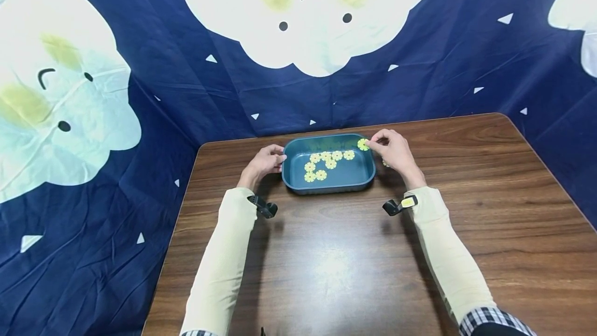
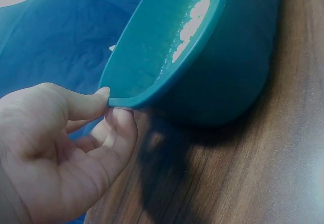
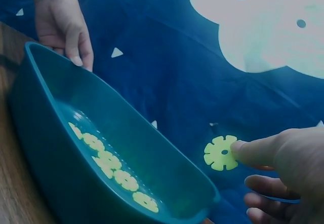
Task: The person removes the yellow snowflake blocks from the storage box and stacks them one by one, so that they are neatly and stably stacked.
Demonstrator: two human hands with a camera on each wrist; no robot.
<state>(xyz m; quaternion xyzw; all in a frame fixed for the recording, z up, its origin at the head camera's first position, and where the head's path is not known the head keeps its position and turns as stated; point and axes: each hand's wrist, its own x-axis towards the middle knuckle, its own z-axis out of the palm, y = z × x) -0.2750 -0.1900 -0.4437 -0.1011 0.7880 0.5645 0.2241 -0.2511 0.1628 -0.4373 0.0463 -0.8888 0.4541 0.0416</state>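
A dark teal oblong plastic basin [image 1: 347,174] sits near the table's back edge. My left hand [image 1: 264,163] grips its left end, and in the left wrist view the thumb lies on the rim with the fingers curled below it. Between thumb and fingertips, my right hand [image 1: 396,153] pinches a yellow-green notched disc [image 3: 213,155] shaped like a flower, with a small hole in its middle. This disc is at the basin's back right corner, above the rim in the right wrist view. Several similar discs [image 1: 349,155] lie on the basin floor.
Another yellow disc [image 1: 385,163] is on the table, partly hidden by the right hand. The brown wood-grain table [image 1: 326,242] extends toward me. A dark blue cloth [image 1: 224,102] with white clouds hangs behind its back edge.
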